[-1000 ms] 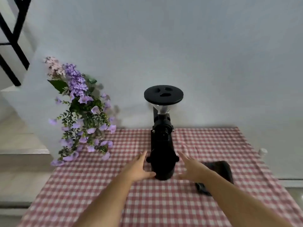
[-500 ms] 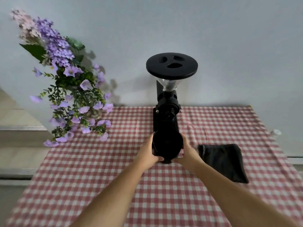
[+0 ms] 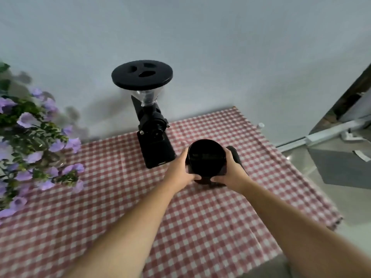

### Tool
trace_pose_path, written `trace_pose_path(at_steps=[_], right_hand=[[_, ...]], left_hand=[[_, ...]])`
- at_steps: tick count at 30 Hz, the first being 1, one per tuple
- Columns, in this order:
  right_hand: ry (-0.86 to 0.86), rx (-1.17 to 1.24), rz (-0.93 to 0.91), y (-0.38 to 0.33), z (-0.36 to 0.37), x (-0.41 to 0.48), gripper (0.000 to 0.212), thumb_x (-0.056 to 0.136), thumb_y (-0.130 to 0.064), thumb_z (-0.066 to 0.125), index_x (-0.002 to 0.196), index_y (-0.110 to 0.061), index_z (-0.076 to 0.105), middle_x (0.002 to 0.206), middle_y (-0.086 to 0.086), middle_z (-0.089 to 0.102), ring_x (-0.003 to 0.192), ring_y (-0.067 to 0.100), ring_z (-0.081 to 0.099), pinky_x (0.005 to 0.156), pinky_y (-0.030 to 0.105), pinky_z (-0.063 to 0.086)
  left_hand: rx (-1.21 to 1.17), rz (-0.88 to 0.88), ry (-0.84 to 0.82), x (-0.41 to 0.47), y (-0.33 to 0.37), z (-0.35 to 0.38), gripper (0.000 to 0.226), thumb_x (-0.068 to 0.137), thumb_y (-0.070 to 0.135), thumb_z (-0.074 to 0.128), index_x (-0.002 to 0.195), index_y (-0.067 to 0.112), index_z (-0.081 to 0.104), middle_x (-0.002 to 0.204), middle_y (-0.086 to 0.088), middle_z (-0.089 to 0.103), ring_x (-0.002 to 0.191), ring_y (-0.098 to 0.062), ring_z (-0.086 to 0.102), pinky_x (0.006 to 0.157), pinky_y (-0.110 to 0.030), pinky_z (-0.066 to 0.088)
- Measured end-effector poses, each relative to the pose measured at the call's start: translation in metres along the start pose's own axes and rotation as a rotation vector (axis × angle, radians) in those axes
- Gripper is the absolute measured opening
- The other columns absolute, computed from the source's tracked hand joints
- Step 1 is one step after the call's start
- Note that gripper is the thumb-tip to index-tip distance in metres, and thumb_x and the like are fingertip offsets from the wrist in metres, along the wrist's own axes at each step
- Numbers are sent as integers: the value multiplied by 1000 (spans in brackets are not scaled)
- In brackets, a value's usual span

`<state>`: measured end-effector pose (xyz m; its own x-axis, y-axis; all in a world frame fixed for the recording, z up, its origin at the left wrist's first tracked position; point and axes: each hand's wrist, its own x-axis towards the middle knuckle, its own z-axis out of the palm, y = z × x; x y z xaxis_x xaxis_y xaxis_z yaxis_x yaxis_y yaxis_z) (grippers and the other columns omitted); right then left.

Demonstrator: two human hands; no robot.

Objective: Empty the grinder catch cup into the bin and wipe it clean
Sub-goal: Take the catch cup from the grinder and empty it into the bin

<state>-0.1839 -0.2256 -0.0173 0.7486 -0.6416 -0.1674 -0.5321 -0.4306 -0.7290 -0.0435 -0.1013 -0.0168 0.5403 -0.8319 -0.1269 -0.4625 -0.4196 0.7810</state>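
Observation:
I hold the black round catch cup [image 3: 206,157] between both hands, above the checked cloth and to the right of the black grinder [image 3: 152,137]. Its dark open mouth faces me. My left hand [image 3: 180,171] grips its left side and my right hand [image 3: 228,171] its right side. The grinder stands upright by the wall with a wide black lid on a clear hopper. A black cloth [image 3: 236,157] lies on the table behind my right hand, mostly hidden by it and the cup. No bin is in view.
A red and white checked tablecloth [image 3: 120,197] covers the table. Purple flowers with green leaves [image 3: 34,141] fill the left edge. The table's right edge drops to a pale floor [image 3: 313,177] with a grey panel and a white rail.
Both hands closed on the cup at the grinder's base, then pulled it away to the right and up. The view has swung to the right.

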Motion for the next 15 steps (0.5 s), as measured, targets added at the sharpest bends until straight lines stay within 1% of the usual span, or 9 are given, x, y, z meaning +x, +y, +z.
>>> trace_pose_path(at_steps=[3, 6, 8, 12, 15], right_hand=[[87, 19, 23, 23, -37, -26, 102, 72, -13, 78, 146, -23, 7, 131, 6, 53, 118, 25, 53, 88, 35, 47], [169, 63, 48, 50, -75, -60, 103, 71, -14, 80, 145, -25, 9, 132, 4, 52, 123, 22, 49, 96, 42, 47], [239, 95, 80, 78, -104, -85, 105, 69, -13, 81, 145, -24, 9, 132, 4, 51, 124, 21, 48, 99, 42, 45], [339, 159, 194, 149, -168, -146, 104, 67, -12, 81, 143, -28, 13, 132, 4, 51, 125, 22, 47, 99, 44, 45], [374, 160, 275, 211, -222, -194, 104, 66, -12, 83, 142, -26, 14, 131, 7, 51, 124, 24, 47, 96, 43, 44]], left_hand=[[32, 91, -73, 8, 38, 28, 103, 70, 16, 87, 151, 30, 24, 136, -2, 56, 125, -24, 52, 89, -25, 39], [41, 166, -141, 13, 80, 62, 97, 69, 14, 88, 146, 31, 32, 132, -1, 59, 124, -23, 53, 96, -33, 44], [49, 225, -205, 14, 113, 94, 94, 69, 14, 87, 145, 29, 33, 134, -2, 57, 126, -24, 51, 99, -38, 45], [14, 317, -325, 5, 181, 182, 99, 69, 13, 87, 148, 30, 30, 138, 1, 53, 128, -20, 49, 103, -35, 43], [-25, 342, -428, -5, 233, 258, 101, 68, 12, 88, 150, 25, 30, 138, -1, 54, 125, -20, 52, 103, -33, 43]])
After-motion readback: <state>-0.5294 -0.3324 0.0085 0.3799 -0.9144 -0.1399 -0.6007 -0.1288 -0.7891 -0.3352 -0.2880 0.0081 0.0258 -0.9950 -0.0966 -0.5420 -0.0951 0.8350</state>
